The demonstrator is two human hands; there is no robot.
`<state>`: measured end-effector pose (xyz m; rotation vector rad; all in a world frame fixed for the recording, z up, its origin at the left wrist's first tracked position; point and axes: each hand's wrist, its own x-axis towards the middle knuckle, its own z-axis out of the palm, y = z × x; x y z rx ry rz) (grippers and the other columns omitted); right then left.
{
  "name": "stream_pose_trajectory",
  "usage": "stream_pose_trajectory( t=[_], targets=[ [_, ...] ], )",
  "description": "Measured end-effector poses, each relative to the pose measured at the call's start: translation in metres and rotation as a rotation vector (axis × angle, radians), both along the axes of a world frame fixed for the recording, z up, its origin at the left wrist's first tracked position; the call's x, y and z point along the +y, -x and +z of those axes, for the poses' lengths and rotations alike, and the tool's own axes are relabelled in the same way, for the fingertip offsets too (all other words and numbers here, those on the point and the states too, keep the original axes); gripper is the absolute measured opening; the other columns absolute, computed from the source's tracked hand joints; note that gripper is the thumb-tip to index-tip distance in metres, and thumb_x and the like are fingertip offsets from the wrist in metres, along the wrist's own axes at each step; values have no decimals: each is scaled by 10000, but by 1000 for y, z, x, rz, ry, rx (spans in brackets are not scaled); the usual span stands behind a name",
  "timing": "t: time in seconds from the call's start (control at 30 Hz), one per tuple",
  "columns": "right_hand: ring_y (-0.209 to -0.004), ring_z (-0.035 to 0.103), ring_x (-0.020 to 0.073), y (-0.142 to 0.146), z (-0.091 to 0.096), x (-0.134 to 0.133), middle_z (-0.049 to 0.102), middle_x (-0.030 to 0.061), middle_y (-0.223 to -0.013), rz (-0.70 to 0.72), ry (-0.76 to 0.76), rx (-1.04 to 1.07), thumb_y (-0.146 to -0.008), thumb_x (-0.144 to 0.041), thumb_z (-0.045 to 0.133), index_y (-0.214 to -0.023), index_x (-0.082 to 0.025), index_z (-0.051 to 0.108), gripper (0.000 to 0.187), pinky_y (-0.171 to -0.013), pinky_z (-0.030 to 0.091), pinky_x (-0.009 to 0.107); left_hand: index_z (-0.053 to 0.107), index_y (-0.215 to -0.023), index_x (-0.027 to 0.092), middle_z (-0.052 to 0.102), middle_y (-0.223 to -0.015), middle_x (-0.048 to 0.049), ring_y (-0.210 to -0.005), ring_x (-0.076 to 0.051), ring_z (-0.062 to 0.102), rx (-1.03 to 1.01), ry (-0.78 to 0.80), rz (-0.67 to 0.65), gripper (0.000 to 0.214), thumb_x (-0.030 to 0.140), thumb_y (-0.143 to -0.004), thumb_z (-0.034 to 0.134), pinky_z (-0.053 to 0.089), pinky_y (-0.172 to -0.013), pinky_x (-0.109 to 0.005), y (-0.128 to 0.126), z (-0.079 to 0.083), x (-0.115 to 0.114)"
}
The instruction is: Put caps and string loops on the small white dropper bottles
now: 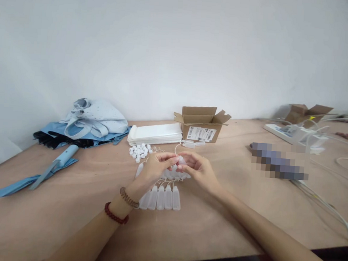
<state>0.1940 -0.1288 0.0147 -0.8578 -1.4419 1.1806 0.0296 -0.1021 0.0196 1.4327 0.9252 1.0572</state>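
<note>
Both hands meet over the middle of the table, around a small translucent plastic bottle (181,161) with a thin pale cord or tube rising from its top. My left hand (159,164), with bracelets on its wrist, pinches near the bottle's top. My right hand (200,170) grips the bottle from the other side, fingers curled. Below the hands, several similar bottles (160,198) lie side by side, thin cords at their tops. More lie partly hidden behind my fingers. A heap of small white caps (139,151) is just beyond my left hand.
Behind the hands stand a stack of white flat packets (156,133) and an open cardboard box (204,124), with loose bottles (193,144) before it. A folded umbrella (55,164) and pale cloth bag (94,119) lie left. A power strip (293,135), cables and a pixelated object (279,161) lie right.
</note>
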Motion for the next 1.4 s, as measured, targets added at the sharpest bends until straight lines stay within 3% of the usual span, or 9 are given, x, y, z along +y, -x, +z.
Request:
stream_pose_trajectory(
  t=[0.13, 0.23, 0.37, 0.5, 0.73, 0.93, 1.1, 1.4],
  targets=[
    [-803, 678, 210, 0, -2, 1, 712, 59, -844, -52, 31, -17, -695, -358, 727, -982, -186, 622, 351, -752, 536, 369, 714, -819, 159, 698, -793, -60, -708, -168, 600, 197, -179, 112, 226, 366, -777, 633, 462, -631, -266, 0, 5, -3],
    [-750, 674, 202, -2, -1, 3, 706, 63, -773, -96, 46, -4, -685, -372, 732, -910, -167, 617, 325, -719, 527, 347, 677, -854, 169, 670, -859, -67, -794, -192, 602, 428, -505, 205, 169, 308, -817, 588, 472, -695, -297, 1, 10, -8],
    [-696, 662, 187, -5, 3, 5, 696, 51, -725, -103, 90, -6, -690, -370, 726, -869, -164, 597, 302, -650, 509, 307, 574, -1098, 170, 587, -1102, -108, -1046, -238, 534, 624, -913, 97, 273, 232, -831, 567, 438, -886, -377, 1, 13, -16],
    [-695, 663, 181, -6, 2, 6, 693, 48, -740, -32, 143, 60, -697, -368, 718, -864, -158, 587, 298, -616, 501, 285, 517, -1151, 165, 567, -1154, -124, -1063, -278, 501, 763, -1033, 0, 399, 295, -793, 635, 419, -896, -437, -2, 13, -21],
    [-628, 646, 157, -17, 15, 4, 676, 34, -689, 127, 228, -122, -709, -404, 709, -789, -155, 599, 283, -583, 514, 277, 544, -1045, 176, 597, -1097, -96, -1032, -267, 484, 675, -982, -46, 290, 238, -776, 632, 419, -877, -411, -5, 17, -25],
    [-533, 626, 124, -42, 33, 3, 686, 54, -706, 542, 316, -534, -805, -447, 588, -834, -127, 605, 322, -448, 435, 202, 512, -1074, 225, 572, -1062, -54, -1027, -249, 469, 666, -686, -248, 430, 188, -685, 691, 437, -847, -379, 3, 16, -47],
    [-498, 596, 100, -42, 35, 1, 665, 49, -688, 799, 357, -766, -880, -312, 466, -841, -122, 547, 210, -443, 398, 184, 505, -1038, 217, 562, -1042, -40, -1012, -235, 452, 717, -617, -309, 445, 161, -649, 714, 417, -866, -363, 7, 5, -64],
    [-528, 588, 102, -38, 32, 2, 623, 23, -689, 794, 397, -850, -872, -306, 452, -885, -144, 516, 174, -448, 365, 184, 534, -976, 205, 556, -964, -44, -965, -243, 459, 792, -620, -269, 359, 204, -658, 702, 414, -827, -363, 8, 2, -59]
  ],
)
